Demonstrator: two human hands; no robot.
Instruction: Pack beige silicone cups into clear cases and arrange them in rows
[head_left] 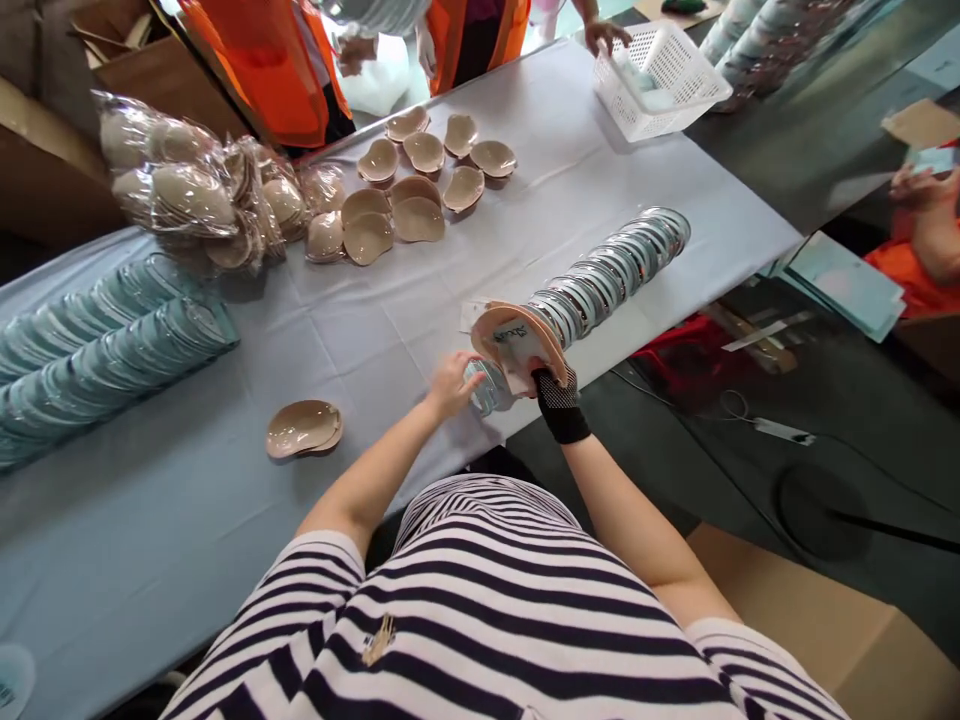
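Right at the near edge of the table (225, 560), your right hand (556, 392) (the one in the black dotted glove) is pinched onto a beige cup (517, 345) with a printed card tucked in its hollow, fingers closed around the bottom rim. Your left hand (452, 385) is bare and curled around a clear plastic shell (489, 387) just below and beside that cup, fingertips wrapped on its edge, so both hands are shut on something and the two pieces are nearly touching.

My take on doing this bit well: keep the card flat inside the cup with your gloved thumb so it doesn't slide while you bring the shell up. Line up the shell's curve with the cup's curve first, then press them together, rather than forcing one corner. Hold the shell by its rim so you don't smudge the clear face.

Just behind your hands lies the long row of nested clear shells (611, 270), stretching away across the cloth, so watch your wrist doesn't knock it over. One spare beige pair (304, 428) sits well to your left, and a bunch of loose cups (420, 180) is further back near the bagged ones (187, 185). Someone else's hand is on a white basket (664, 80) at the far corner, well apart from you.
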